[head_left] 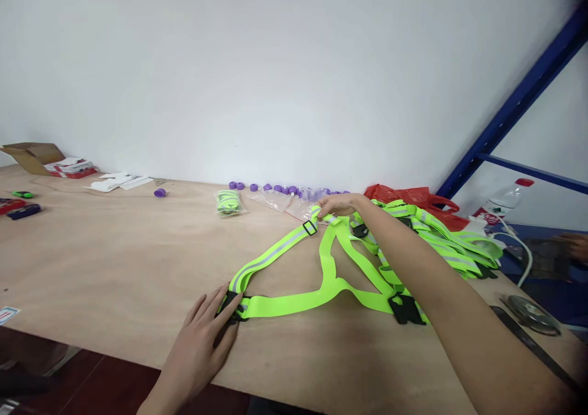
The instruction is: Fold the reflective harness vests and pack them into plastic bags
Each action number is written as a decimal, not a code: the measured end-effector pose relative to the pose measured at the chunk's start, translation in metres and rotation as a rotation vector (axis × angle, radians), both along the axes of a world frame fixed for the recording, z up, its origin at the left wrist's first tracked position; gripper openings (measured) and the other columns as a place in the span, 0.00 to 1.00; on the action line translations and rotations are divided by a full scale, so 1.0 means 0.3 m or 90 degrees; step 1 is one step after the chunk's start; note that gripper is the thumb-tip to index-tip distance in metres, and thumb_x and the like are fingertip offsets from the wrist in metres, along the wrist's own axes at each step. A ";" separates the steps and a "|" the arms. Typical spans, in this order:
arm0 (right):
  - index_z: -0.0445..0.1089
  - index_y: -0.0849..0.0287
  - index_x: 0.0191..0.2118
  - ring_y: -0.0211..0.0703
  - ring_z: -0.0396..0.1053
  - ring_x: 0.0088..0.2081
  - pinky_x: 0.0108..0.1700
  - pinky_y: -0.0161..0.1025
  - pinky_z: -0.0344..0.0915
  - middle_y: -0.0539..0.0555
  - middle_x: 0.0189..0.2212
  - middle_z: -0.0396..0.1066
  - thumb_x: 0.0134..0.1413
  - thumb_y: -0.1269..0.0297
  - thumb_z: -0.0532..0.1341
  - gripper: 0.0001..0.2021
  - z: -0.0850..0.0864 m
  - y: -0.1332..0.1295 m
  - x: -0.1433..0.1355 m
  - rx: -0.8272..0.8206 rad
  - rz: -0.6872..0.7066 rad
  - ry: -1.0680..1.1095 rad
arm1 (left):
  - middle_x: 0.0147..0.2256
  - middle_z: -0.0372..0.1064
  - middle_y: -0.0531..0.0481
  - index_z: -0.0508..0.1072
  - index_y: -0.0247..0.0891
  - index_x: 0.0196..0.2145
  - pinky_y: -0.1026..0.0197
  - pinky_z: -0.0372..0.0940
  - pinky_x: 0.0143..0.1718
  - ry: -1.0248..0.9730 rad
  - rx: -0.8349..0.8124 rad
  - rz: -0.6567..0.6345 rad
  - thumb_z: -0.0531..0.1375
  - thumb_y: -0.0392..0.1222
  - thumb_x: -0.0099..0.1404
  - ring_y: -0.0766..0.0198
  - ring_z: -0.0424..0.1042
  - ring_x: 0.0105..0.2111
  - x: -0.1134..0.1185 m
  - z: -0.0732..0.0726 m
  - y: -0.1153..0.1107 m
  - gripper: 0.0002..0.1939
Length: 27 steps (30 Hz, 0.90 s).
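Note:
A neon-yellow reflective vest (285, 303) made of elastic straps with grey stripes lies spread on the wooden table. My left hand (202, 329) is at its left corner, fingertips and thumb closed about a black buckle (231, 304). Farther back, my right hand (339, 205) pinches the upper straps and lifts them slightly. A black slider (310, 227) sits on the strap just left of that hand. The other black buckle (407, 309) rests at the vest's right corner, near my right forearm. Part of the right-hand straps is hidden behind the forearm.
More neon straps lie piled (441, 237) at the right, before a red plastic bag (408, 195) and a bottle (500, 203). A bagged vest (228, 202), purple caps (294, 190) and clear bags line the wall. A cardboard box (34, 156) stands far left; a tape roll (530, 314) lies right.

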State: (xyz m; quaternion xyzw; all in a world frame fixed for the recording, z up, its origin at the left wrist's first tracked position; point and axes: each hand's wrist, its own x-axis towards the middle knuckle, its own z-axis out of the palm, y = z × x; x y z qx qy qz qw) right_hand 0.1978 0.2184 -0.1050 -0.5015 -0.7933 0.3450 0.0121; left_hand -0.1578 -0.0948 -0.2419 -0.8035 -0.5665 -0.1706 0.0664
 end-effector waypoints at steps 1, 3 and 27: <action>0.75 0.60 0.38 0.44 0.74 0.40 0.38 0.36 0.69 0.56 0.40 0.78 0.51 0.61 0.68 0.10 0.011 -0.009 0.007 -0.050 0.016 0.020 | 0.67 0.57 0.48 0.57 0.56 0.69 0.41 0.60 0.64 -0.001 0.001 -0.001 0.54 0.45 0.73 0.49 0.60 0.66 -0.001 -0.001 0.000 0.29; 0.74 0.60 0.39 0.43 0.74 0.39 0.38 0.36 0.70 0.57 0.40 0.77 0.51 0.59 0.67 0.11 0.026 -0.023 0.015 -0.130 0.037 0.049 | 0.68 0.57 0.48 0.57 0.56 0.69 0.41 0.59 0.64 0.001 0.001 -0.001 0.54 0.45 0.73 0.49 0.60 0.66 -0.003 -0.002 0.000 0.29; 0.76 0.57 0.32 0.53 0.71 0.48 0.40 0.37 0.58 0.61 0.41 0.77 0.57 0.59 0.64 0.08 -0.028 -0.005 -0.007 0.377 -0.122 -0.168 | 0.68 0.55 0.48 0.57 0.55 0.69 0.41 0.58 0.64 0.013 -0.003 0.008 0.53 0.46 0.74 0.50 0.59 0.66 0.001 -0.006 0.004 0.28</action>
